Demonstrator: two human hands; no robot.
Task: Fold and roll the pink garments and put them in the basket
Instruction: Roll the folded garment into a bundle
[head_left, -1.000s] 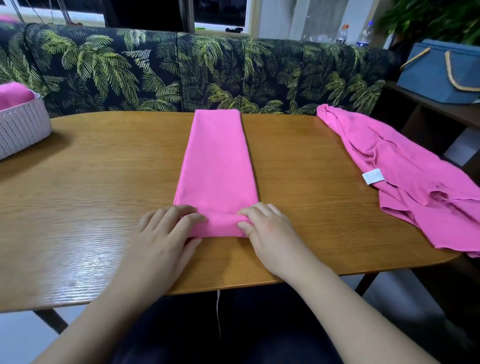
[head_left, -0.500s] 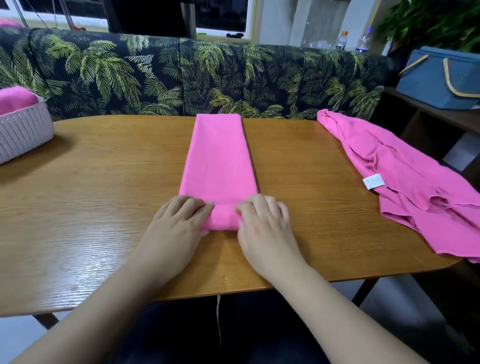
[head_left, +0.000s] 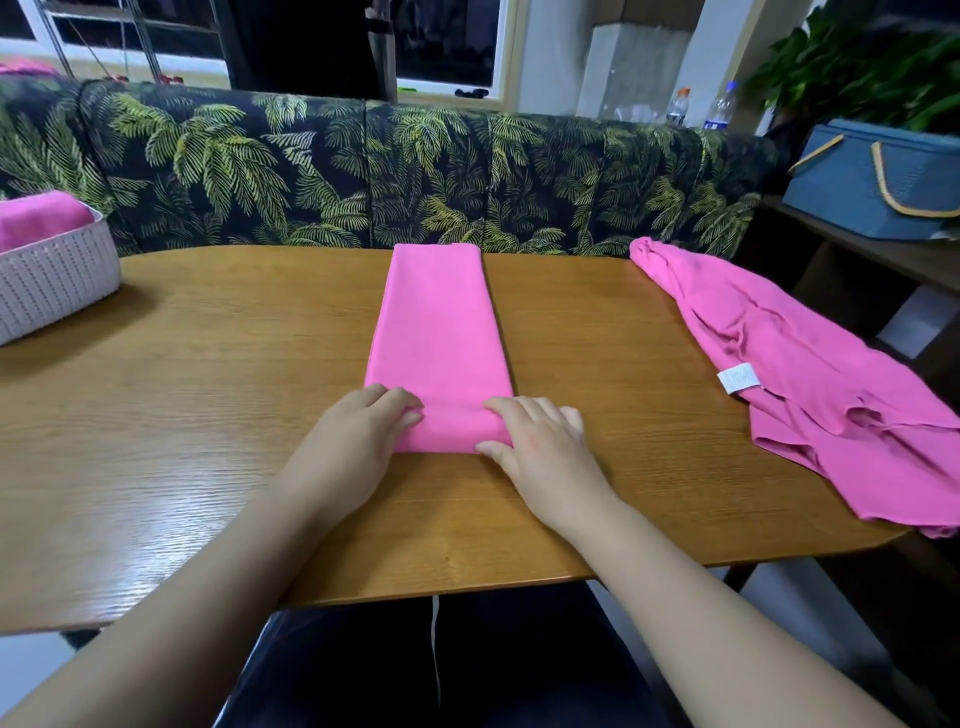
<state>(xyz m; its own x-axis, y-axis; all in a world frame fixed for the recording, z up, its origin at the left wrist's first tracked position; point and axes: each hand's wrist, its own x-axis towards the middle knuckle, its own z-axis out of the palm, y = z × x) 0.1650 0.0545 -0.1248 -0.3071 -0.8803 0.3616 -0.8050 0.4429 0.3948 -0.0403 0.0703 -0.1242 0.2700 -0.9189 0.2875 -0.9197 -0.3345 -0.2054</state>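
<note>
A pink garment (head_left: 439, 332) lies folded into a long narrow strip down the middle of the wooden table (head_left: 208, 415). Its near end is turned up into a small roll. My left hand (head_left: 358, 447) grips the roll's left end, fingers curled over it. My right hand (head_left: 540, 452) grips the right end, thumb under the roll's near edge. A second pink garment (head_left: 831, 395) with a white label lies loose and crumpled at the table's right edge. A white woven basket (head_left: 52, 280) at the far left holds a rolled pink garment (head_left: 36, 218).
A palm-print sofa (head_left: 389, 171) runs behind the table. A blue bag (head_left: 872, 182) sits on a side shelf at the right, with plants and two bottles (head_left: 698, 109) behind. The table's near edge is just above my lap.
Both hands have rolled the near end of the strip a little further away from me. The roll is thicker now.
</note>
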